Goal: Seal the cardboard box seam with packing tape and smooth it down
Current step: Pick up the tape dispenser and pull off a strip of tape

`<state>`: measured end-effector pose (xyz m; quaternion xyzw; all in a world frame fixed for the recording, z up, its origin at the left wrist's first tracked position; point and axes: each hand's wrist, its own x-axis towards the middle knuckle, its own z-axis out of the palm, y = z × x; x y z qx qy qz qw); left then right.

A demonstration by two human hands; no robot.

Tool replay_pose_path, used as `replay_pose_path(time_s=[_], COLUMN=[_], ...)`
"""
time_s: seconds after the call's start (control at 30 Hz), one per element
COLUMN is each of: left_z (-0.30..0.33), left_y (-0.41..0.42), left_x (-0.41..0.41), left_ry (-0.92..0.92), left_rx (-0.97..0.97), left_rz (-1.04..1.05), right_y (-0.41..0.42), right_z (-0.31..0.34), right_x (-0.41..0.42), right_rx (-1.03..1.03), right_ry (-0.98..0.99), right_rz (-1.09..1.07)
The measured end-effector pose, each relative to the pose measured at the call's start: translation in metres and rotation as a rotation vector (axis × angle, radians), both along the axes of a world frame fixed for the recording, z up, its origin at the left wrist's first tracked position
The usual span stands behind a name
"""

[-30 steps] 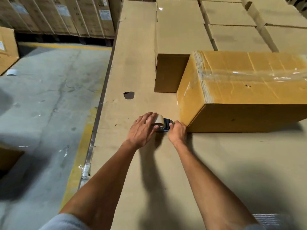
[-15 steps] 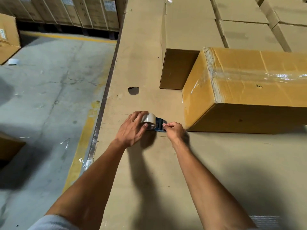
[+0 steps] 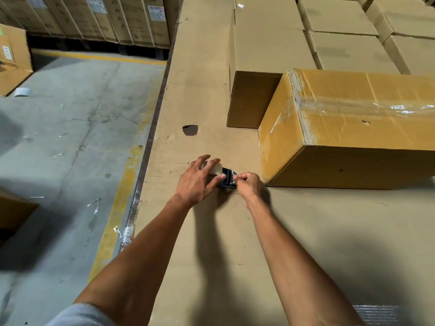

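Observation:
A yellow-brown cardboard box (image 3: 353, 128) lies on the cardboard-covered table (image 3: 202, 90), with clear tape along its top seam and down its left end. Left of its near corner, a tape dispenser (image 3: 227, 177) with a pale roll and a dark blue frame rests on the table. My left hand (image 3: 196, 182) covers the roll from the left and grips it. My right hand (image 3: 249, 184) pinches the dispenser's blue end, where the tape end sits. Neither hand touches the box.
Plain brown boxes (image 3: 263, 67) stand behind the taped box, with several more at the back right. The table's left edge (image 3: 150, 147) drops to a concrete floor with a yellow line. A small hole (image 3: 190, 130) marks the table covering. Stacked cartons (image 3: 98, 17) line the far wall.
The hands and dispenser have stayed at about the same place left of the box. My right hand's fingers have shifted into a pinch at the dispenser's blue end. The view has tilted slightly.

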<state>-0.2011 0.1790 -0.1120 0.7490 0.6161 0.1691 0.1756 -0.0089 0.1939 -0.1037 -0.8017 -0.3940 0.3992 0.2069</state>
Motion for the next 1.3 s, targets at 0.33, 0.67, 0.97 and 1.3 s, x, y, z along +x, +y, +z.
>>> replay_pose_path(time_s=[0.33,0.67,0.97,1.3], left_z=[-0.01,-0.013,0.004,-0.004], left_y=[0.001,0.0,0.008,0.007], left_x=[0.009,0.001,0.035,0.033], left_ry=[-0.288,-0.472,-0.25,-0.221], left_rx=[0.016,-0.16,-0.18,-0.184], left_rz=[0.098,0.142,0.365,0.363], right_y=[0.007,0.002,0.002,0.001], right_z=[0.0,-0.01,-0.009,-0.002], right_x=[0.0,0.004,0.007,0.001], right_rx=[0.02,0.022,0.042,0.086], right_ry=[-0.107,-0.011,0.046,-0.001], right_rz=[0.067,-0.005,-0.029,-0.042])
